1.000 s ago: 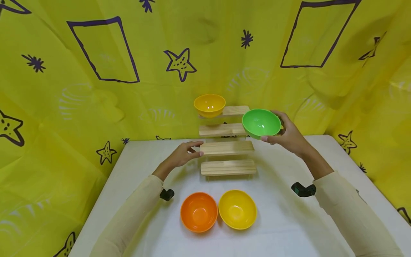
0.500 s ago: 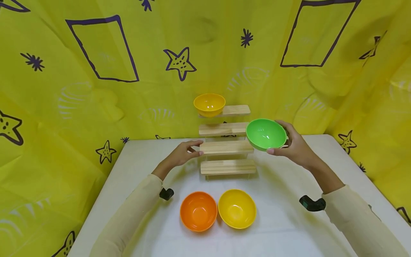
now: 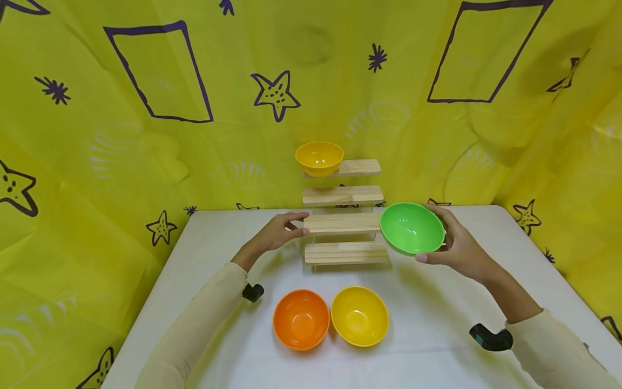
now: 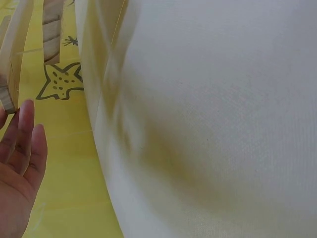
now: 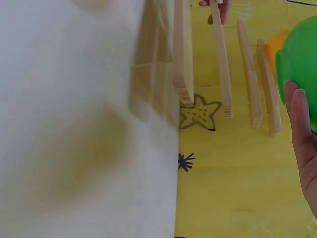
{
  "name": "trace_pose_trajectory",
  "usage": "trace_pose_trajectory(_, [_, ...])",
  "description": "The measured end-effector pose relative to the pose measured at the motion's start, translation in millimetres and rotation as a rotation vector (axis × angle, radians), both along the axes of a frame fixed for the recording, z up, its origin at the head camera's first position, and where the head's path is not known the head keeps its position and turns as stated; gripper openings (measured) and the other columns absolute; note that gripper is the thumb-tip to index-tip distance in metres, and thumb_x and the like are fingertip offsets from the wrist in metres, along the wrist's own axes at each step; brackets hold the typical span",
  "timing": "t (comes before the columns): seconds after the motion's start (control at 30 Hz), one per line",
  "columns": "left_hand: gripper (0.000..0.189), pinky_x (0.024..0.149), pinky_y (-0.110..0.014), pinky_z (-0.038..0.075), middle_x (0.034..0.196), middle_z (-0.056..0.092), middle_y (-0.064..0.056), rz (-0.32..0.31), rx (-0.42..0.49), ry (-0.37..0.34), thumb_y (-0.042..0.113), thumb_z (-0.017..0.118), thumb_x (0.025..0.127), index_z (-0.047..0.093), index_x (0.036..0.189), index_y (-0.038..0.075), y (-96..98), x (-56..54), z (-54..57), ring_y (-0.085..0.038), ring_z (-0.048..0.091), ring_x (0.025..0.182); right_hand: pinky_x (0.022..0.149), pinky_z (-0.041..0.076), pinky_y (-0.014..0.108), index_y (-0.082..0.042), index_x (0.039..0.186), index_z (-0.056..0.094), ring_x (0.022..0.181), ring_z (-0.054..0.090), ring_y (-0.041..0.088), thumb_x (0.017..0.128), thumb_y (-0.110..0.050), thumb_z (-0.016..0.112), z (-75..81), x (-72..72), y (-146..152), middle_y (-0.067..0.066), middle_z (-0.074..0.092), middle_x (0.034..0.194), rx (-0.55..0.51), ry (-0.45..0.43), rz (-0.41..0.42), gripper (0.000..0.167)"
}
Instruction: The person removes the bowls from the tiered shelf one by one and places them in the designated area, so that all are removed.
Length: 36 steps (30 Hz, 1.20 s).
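Note:
A green bowl (image 3: 412,229) is in my right hand (image 3: 459,246), which grips its right side with the thumb at the near rim. In the head view the bowl overlaps the right end of a stepped wooden stand (image 3: 342,222). My left hand (image 3: 282,231) pinches the left end of the stand's second step from the bottom between thumb and fingers. On the top step, at its left, sits an orange-yellow bowl (image 3: 319,159). In the right wrist view the green bowl (image 5: 303,69) shows at the right edge, with the thumb along its rim.
An orange bowl (image 3: 301,320) and a yellow bowl (image 3: 359,316) stand side by side in front of the stand. The white table (image 3: 427,356) meets a yellow patterned curtain (image 3: 233,135) at the back and sides.
My right hand has brought the green bowl down and to the right, away from the stand's upper steps. The left hand has stayed at the step's end.

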<state>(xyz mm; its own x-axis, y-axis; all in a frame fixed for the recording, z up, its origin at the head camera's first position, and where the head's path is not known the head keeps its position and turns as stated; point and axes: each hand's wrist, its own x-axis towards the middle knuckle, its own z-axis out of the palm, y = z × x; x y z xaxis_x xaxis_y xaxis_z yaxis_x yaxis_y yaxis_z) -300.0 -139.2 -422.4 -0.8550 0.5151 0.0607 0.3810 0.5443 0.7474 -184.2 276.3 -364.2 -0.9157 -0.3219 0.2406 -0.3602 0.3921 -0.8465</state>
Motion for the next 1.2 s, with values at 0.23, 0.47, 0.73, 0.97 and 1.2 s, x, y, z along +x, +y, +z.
trace_pose_trajectory(0.23, [0.057,0.086,-0.039,0.056,0.148,0.054,-0.01,0.006,-0.004,-0.022,0.033,0.067,0.098,0.05,0.15,0.017,0.7,0.4,2.3,-0.03,0.064,0.116,0.074,0.06,0.026,-0.012,0.158,0.021,0.104,0.059,0.002,0.077,0.008,0.079,-7.0,11.3,4,-0.002,0.034,0.143,-0.019,-0.008,0.01,0.102])
trace_pose_trajectory(0.47, [0.056,0.087,-0.04,0.056,0.148,0.054,-0.01,0.001,0.0,-0.009,0.034,0.067,0.098,0.05,0.15,0.018,1.5,-0.4,3.6,-0.03,0.065,0.115,0.074,0.059,0.026,-0.012,0.159,0.02,0.103,0.058,0.002,0.077,0.006,0.08,-12.2,17.7,8,-0.002,0.037,0.14,0.003,-0.019,0.007,0.103])
trace_pose_trajectory(0.73, [0.056,0.087,-0.04,0.056,0.15,0.052,-0.009,0.008,0.0,-0.031,0.033,0.066,0.098,0.05,0.15,0.018,0.4,1.0,0.8,-0.03,0.064,0.116,0.072,0.06,0.027,-0.007,0.157,0.023,0.105,0.056,0.0,0.074,0.009,0.081,-21.5,26.6,11,-0.015,0.037,0.138,0.004,0.009,0.028,0.102])
trace_pose_trajectory(0.97, [0.057,0.09,-0.042,0.056,0.15,0.052,-0.008,0.008,-0.002,-0.03,0.034,0.067,0.098,0.05,0.15,0.017,1.7,2.3,0.7,-0.03,0.063,0.117,0.072,0.06,0.028,-0.006,0.157,0.022,0.105,0.057,0.001,0.074,0.011,0.08,-28.3,33.0,14,-0.014,0.036,0.139,-0.024,-0.01,0.051,0.102])
trace_pose_trajectory(1.2, [0.058,0.089,-0.042,0.056,0.152,0.05,-0.01,-0.004,-0.006,-0.026,0.034,0.066,0.098,0.049,0.151,0.016,0.5,2.0,2.5,-0.031,0.064,0.117,0.072,0.06,0.028,-0.005,0.156,0.021,0.105,0.057,0.0,0.073,0.013,0.08,-37.1,39.0,16,-0.015,0.035,0.14,-0.044,-0.026,0.066,0.103])
